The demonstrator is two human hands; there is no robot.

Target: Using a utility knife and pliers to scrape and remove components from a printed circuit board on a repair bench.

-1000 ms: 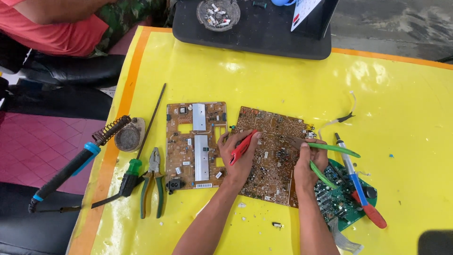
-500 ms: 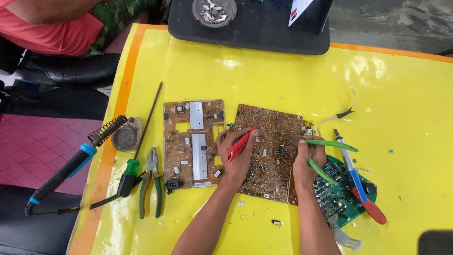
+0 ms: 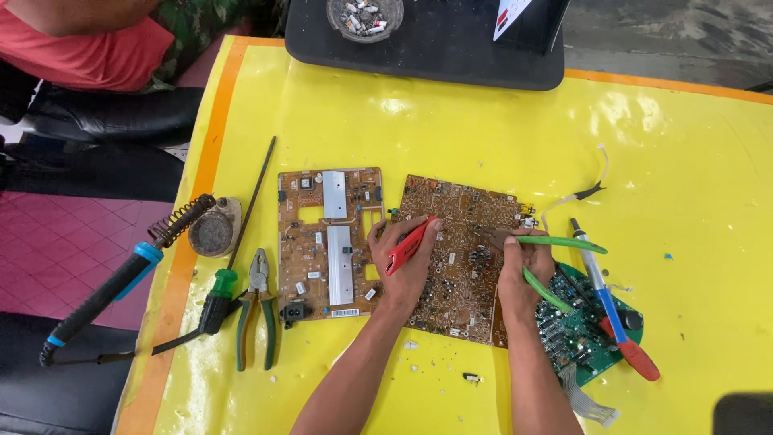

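A brown circuit board (image 3: 460, 242) lies solder side up in the middle of the yellow table (image 3: 451, 137). My left hand (image 3: 405, 256) rests on its left edge, fingers closed around a small red tool (image 3: 408, 245). My right hand (image 3: 522, 266) sits on the board's right part and grips green-handled pliers (image 3: 555, 262), whose jaws point left onto the board. A second brown board (image 3: 328, 238) with two silver heat sinks lies just left of my left hand.
A green round board (image 3: 581, 326) and a blue-and-red tool (image 3: 612, 310) lie at the right. Green-handled pliers (image 3: 256, 310), a green screwdriver (image 3: 233, 258) and a soldering iron on its stand (image 3: 121, 278) lie at the left. A black tray (image 3: 435, 44) with an ashtray (image 3: 364, 16) stands behind. A person in red (image 3: 88, 48) sits at top left.
Both hands stay on the brown board with their tools; the view has shifted slightly and nothing else has visibly moved.
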